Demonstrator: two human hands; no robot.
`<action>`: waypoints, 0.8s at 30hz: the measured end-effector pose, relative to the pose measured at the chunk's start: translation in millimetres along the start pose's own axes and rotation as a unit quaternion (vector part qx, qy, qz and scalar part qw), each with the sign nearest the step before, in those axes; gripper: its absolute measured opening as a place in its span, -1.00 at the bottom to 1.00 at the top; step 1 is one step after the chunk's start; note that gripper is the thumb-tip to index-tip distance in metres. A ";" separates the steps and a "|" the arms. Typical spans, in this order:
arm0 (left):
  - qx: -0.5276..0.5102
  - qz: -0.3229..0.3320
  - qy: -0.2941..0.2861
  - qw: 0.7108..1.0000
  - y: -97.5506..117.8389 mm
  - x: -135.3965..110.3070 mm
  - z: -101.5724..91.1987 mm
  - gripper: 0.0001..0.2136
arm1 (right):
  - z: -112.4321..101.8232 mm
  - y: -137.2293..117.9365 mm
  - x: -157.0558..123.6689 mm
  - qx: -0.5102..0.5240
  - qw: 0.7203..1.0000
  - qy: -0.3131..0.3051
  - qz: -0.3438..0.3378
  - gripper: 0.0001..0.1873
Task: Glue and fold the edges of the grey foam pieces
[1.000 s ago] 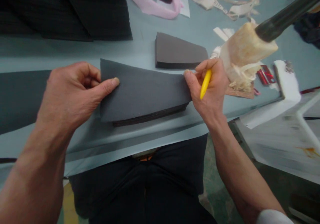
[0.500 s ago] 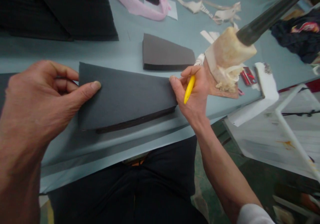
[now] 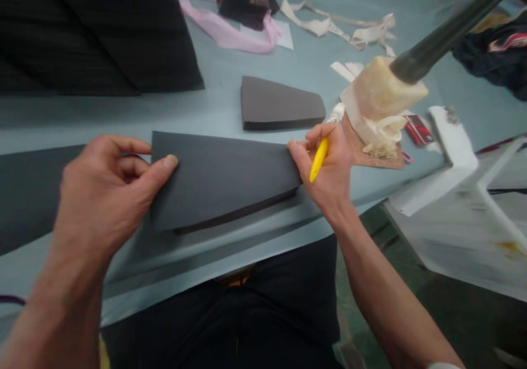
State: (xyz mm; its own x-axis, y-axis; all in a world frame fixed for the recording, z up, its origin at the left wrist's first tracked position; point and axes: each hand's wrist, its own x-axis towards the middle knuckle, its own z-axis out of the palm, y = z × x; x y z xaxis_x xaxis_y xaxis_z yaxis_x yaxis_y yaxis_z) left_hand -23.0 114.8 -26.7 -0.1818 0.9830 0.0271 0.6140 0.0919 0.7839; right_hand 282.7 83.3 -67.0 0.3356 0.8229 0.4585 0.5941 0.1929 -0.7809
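Note:
A stack of dark grey cut fabric pieces [image 3: 224, 179] lies near the front edge of the pale blue table [image 3: 222, 108]. My left hand [image 3: 105, 193] grips its left end, thumb on top and fingers curled beneath. My right hand [image 3: 325, 168] pinches the right end of the top piece while also holding a yellow marker [image 3: 319, 159] between its fingers. A second, smaller stack of grey pieces [image 3: 280, 104] rests just behind, apart from both hands.
Black cloth [image 3: 94, 34] covers the back left. Pink ribbon [image 3: 224, 26], beige tape strips [image 3: 349, 26] and a cream block on a dark pole [image 3: 382, 97] lie at the back right. A white frame [image 3: 457, 166] stands off the table's right edge.
The view shifted slightly, so the stack and both hands sit a little lower in the picture. Both hands keep the same hold on the ends of the grey pieces.

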 end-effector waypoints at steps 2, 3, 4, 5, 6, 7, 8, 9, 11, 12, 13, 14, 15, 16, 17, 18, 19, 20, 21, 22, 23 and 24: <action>-0.010 0.006 -0.012 1.000 8.9 -5.5 1.1 -0.53 | -1.5 1.2 -0.4 -0.009 1.000 0.011 -0.001 -0.69; -0.021 0.007 -0.017 1.000 10.8 -7.0 1.9 -0.53 | -1.8 1.7 -0.5 -0.011 1.000 0.015 0.000 -0.70; -0.036 0.005 -0.023 0.999 11.0 -7.8 2.6 -0.53 | -2.1 1.9 -0.6 -0.009 1.000 0.018 0.002 -0.70; -0.051 0.002 -0.028 0.998 9.8 -8.1 3.1 -0.53 | -2.5 1.7 -0.7 -0.008 1.000 0.018 0.006 -0.70; -0.066 -0.001 -0.033 0.997 7.6 -8.2 3.4 -0.52 | -2.8 1.0 -0.8 -0.011 1.000 0.018 0.008 -0.70; -0.080 -0.004 -0.039 0.996 4.9 -8.2 3.5 -0.53 | -3.3 -0.1 -0.9 -0.017 1.000 0.019 0.010 -0.71; -0.093 -0.008 -0.045 0.995 2.0 -8.3 3.5 -0.53 | -3.7 -1.3 -1.1 -0.026 0.999 0.020 0.010 -0.71; -0.104 -0.011 -0.052 0.993 -0.8 -8.4 3.5 -0.53 | -4.1 -2.4 -1.4 -0.035 0.999 0.023 0.009 -0.72; -0.114 -0.012 -0.058 0.992 -5.1 -8.9 4.0 -0.53 | -4.5 -3.6 -2.0 -0.043 0.999 0.025 0.008 -0.72; -0.110 -0.010 -0.054 0.992 -6.5 -9.2 4.5 -0.53 | -4.4 -3.6 -2.4 -0.040 0.999 0.024 0.007 -0.72; -0.100 -0.007 -0.047 0.994 -7.5 -9.5 5.0 -0.54 | -4.2 -3.3 -2.7 -0.038 0.999 0.021 0.006 -0.72; -0.089 -0.003 -0.038 0.995 -8.0 -9.8 5.6 -0.54 | -3.9 -2.8 -3.1 -0.037 0.999 0.021 0.004 -0.72; -0.078 0.000 -0.031 0.996 -8.2 -10.1 6.0 -0.55 | -3.6 -2.2 -3.4 -0.038 0.999 0.022 0.001 -0.73; -0.069 0.001 -0.026 0.997 -8.1 -10.4 6.3 -0.55 | -3.4 -1.7 -3.7 -0.041 0.999 0.024 -0.002 -0.73; -0.063 0.000 -0.025 0.998 -7.7 -10.7 6.3 -0.55 | -3.4 -1.3 -4.0 -0.047 0.999 0.027 -0.007 -0.74; -0.059 -0.003 -0.023 0.998 -7.0 -11.0 5.9 -0.53 | -3.6 -1.1 -4.3 -0.054 0.998 0.031 -0.012 -0.75; -0.055 -0.005 -0.020 0.998 -6.0 -11.1 5.3 -0.51 | -4.0 -1.0 -4.5 -0.061 0.997 0.036 -0.018 -0.75; -0.051 -0.008 -0.014 0.999 -4.8 -11.1 4.3 -0.49 | -4.7 -1.2 -4.6 -0.069 0.997 0.042 -0.023 -0.75; -0.045 -0.011 -0.007 0.999 -3.7 -10.9 3.1 -0.46 | -5.7 -1.4 -4.6 -0.074 0.996 0.046 -0.027 -0.75; -0.040 -0.014 0.001 0.999 -3.1 -10.4 1.7 -0.43 | -7.0 -1.7 -4.5 -0.077 0.995 0.050 -0.028 -0.75; -0.036 -0.016 0.010 0.999 -3.2 -9.5 0.3 -0.41 | -8.6 -1.8 -4.2 -0.079 0.995 0.052 -0.027 -0.75; -0.032 -0.016 0.020 0.999 -4.6 -8.0 -1.0 -0.40 | -10.5 -1.9 -3.8 -0.079 0.995 0.053 -0.025 -0.74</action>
State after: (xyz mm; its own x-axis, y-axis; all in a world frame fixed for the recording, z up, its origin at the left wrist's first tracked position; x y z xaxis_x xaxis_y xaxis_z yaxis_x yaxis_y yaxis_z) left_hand -25.1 106.3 -29.9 -0.2318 0.9725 0.0244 0.5574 0.1122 0.8226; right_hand 287.9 74.2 -62.8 0.3737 0.7518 0.5432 0.7168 0.1376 -0.6836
